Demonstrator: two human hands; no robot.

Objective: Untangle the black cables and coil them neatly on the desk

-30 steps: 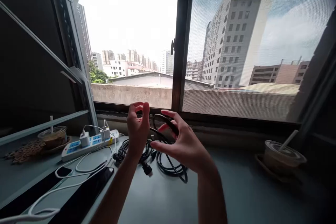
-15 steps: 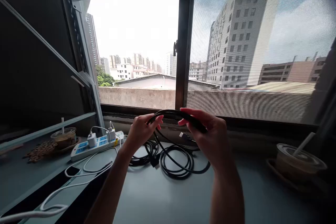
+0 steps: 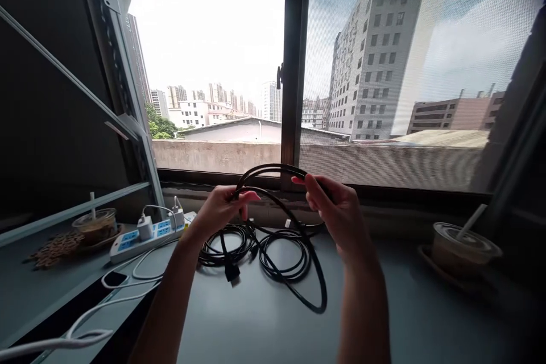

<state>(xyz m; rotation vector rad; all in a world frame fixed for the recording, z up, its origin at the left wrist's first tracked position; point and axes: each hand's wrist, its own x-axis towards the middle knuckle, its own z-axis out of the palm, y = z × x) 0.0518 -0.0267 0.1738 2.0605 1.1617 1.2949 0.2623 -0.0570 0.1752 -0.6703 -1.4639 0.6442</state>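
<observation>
- Cable point(image 3: 273, 166): held up above the table point(image 3: 256, 324) between both hands, its strands bowed in an arch, with another length drooping in a loop across the view of the right coil point(image 3: 273, 273).
- Half a second ago the strands were bunched closer together; now they fan apart, and the drooping loop hangs lower, past the near edge of that coil.
- The plug point(image 3: 232, 273), then seen between the two coils, now shows farther left, below the left hand point(image 3: 239, 205) (its metal end points down).
- A second ago the left hand was curled in the air, off the cable, and the right hand point(image 3: 313, 187) had its thumb and fingers spread wide.
- Left hand now: thumb and fingers pinched on the arch's left end.
- Right hand now: fingers curled in and clamped on the right end (how much lies inside the grip is hidden).
- The left coil point(image 3: 213, 261) lies on the table just beside the right one.
</observation>
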